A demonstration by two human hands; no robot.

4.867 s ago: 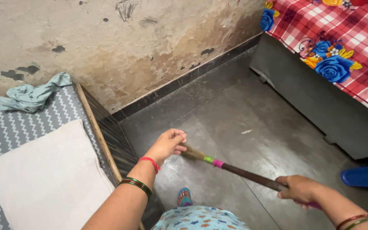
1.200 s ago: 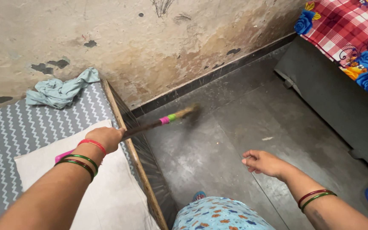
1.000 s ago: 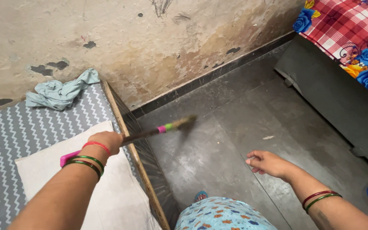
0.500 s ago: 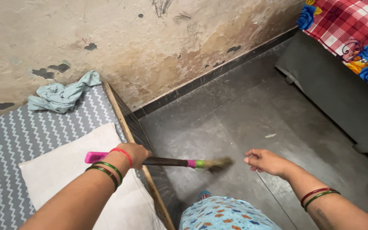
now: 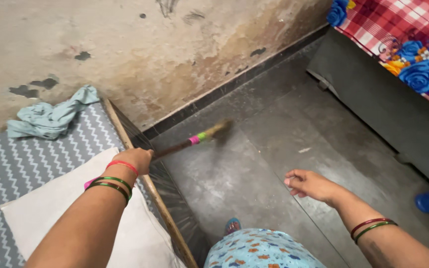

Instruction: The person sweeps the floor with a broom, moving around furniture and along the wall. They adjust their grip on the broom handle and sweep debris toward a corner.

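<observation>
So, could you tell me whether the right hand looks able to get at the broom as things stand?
Probably yes. The right hand hangs open and empty over bare floor, with nothing between it and the broom, whose handle the left hand grips. It would have to move left across the body.

Soft, even light fills the room with no hard glare; the stained wall (image 5: 140, 59) reads bright while the grey floor (image 5: 274, 164) carries a dull sheen. Shadows are faint, deepest under the bed frame (image 5: 383, 109). The broom (image 5: 199, 137) is smeared by motion blur at its head, while the arms and bangles stay sharp.
</observation>
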